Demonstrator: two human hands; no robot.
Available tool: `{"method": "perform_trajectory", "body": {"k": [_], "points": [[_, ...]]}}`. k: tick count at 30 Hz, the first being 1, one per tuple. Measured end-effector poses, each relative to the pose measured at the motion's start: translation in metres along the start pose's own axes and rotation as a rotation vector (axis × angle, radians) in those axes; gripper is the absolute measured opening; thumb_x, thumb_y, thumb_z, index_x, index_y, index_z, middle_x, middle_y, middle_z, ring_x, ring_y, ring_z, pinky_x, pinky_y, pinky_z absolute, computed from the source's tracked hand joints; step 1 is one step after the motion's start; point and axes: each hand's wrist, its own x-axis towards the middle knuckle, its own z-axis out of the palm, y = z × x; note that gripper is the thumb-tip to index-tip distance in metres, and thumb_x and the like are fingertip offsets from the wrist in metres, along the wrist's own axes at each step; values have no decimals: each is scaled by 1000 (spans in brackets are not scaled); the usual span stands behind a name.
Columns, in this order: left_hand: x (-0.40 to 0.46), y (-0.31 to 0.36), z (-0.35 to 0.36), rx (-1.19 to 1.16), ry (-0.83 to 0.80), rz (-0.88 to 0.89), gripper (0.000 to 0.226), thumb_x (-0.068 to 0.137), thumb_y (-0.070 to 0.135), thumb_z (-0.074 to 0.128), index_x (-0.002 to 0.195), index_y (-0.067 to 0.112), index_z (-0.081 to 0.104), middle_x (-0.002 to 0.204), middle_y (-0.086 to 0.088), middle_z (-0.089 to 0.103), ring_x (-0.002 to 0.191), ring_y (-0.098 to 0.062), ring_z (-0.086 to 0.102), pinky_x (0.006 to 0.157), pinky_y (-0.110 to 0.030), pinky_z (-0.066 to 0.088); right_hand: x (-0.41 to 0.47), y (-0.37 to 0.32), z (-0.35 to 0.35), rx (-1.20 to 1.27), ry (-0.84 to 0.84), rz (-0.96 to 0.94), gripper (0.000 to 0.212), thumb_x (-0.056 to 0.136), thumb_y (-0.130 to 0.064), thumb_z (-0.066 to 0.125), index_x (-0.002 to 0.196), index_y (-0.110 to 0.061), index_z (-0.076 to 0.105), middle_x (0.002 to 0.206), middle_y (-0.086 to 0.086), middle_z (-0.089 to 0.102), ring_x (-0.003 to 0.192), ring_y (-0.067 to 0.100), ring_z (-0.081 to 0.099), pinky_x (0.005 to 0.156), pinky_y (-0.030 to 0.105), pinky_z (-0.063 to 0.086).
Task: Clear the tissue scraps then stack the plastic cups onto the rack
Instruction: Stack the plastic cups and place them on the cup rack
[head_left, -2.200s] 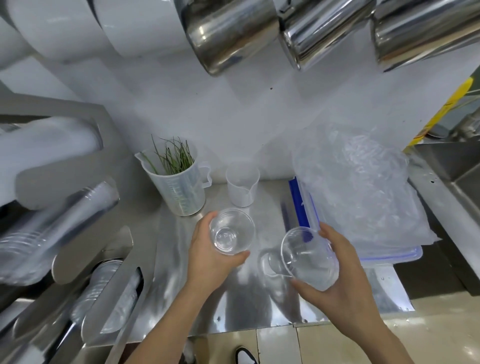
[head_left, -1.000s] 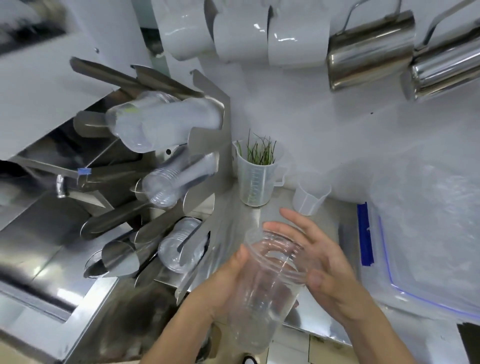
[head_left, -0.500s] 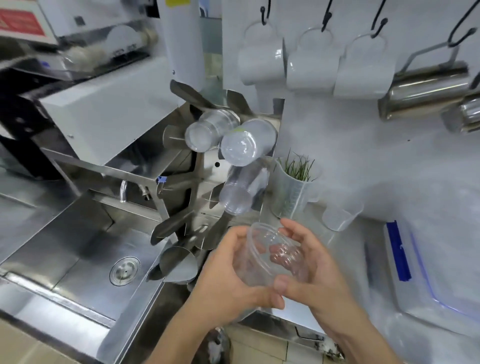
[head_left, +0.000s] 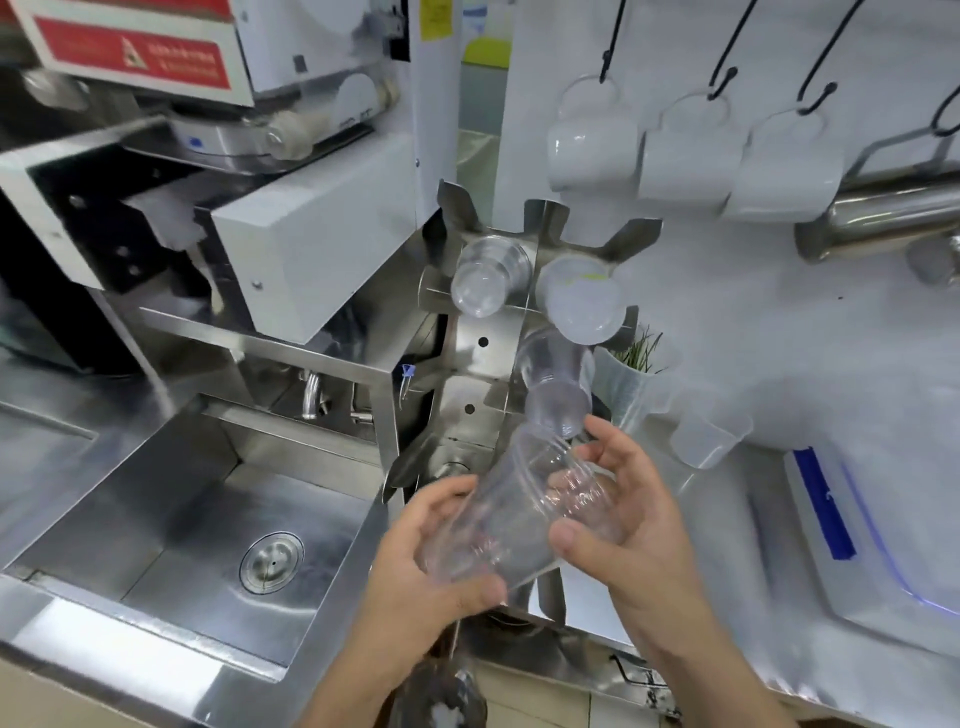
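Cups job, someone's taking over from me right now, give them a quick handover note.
Left hand: grips the lower end of the clear cups.
Right hand: cradles the same cups from the right, fingers partly open.
The cups are tilted, upper end aimed at the rack, just below a stack already in a slot. Two more stacks sit in the upper slots.
Done: no tissue scraps in view; cups gathered and brought to the rack.
Left: slide the held cups into a rack slot. A small beaker stands on the counter; I cannot tell if it belongs on the rack.
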Motion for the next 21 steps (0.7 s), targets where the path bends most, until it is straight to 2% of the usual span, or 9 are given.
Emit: {"method": "perform_trajectory", "body": {"k": [1,3,5,7,10,13,15,18,21], "points": [[1,-4,-4,-63,43,-17,98,33,56,96,121,30,64,125,-8,70,114,-27,68,91,-43,56,0,2,4,-3,-7,-3,102,41,-47,97,132,-32,54,122,2,55,118,28,57,100,55,48],[2,-9,-8,-204,103,-57,91,29,53,98,112,29,69,120,-13,71,110,-34,68,84,-49,57,0,4,10,-14,-26,-6,104,42,-49,96,134,-31,52,124,0,54,119,24,56,102,55,47],[4,-10,-10,-314,125,-96,87,28,50,99,107,28,72,117,-12,73,110,-38,67,84,-54,57,0,1,15,-64,1,-36,101,46,-58,91,134,-31,50,127,-1,55,120,18,56,101,43,48],[5,-11,-13,-389,142,-125,86,26,49,99,105,29,73,118,-8,74,111,-38,67,78,-50,59,1,-1,14,-178,85,-104,85,61,-61,81,134,-32,49,127,-7,59,119,12,57,100,35,46],[4,-11,-16,-441,154,-162,101,25,46,101,117,21,66,123,-13,71,111,-39,68,68,-41,60,9,0,5,-411,196,-211,57,85,-40,71,135,-31,47,123,-10,64,123,7,54,105,23,37],[4,-12,-17,-444,166,-182,112,28,45,101,128,16,58,125,-15,70,111,-37,69,72,-44,59,21,4,-3,-505,188,-250,45,92,-32,62,134,-34,45,115,-13,67,123,0,53,101,8,33],[5,-12,-18,-436,171,-182,115,31,45,100,132,15,55,126,-16,69,112,-36,69,74,-45,59,30,7,-7,-543,181,-236,39,92,-37,55,129,-46,44,113,-15,68,122,1,54,102,13,36],[7,-11,-17,-440,177,-185,116,31,45,100,134,15,54,127,-14,69,111,-33,70,76,-45,59,42,11,-13,-570,163,-179,29,93,-51,43,121,-61,46,123,-25,64,128,4,51,109,35,39],[9,-12,-15,-454,181,-182,115,32,44,101,133,15,55,128,-13,68,109,-32,71,74,-43,60,48,12,-16,-575,126,-133,46,97,-51,33,140,-42,45,136,-48,37,138,-13,28,116,23,24]]}}
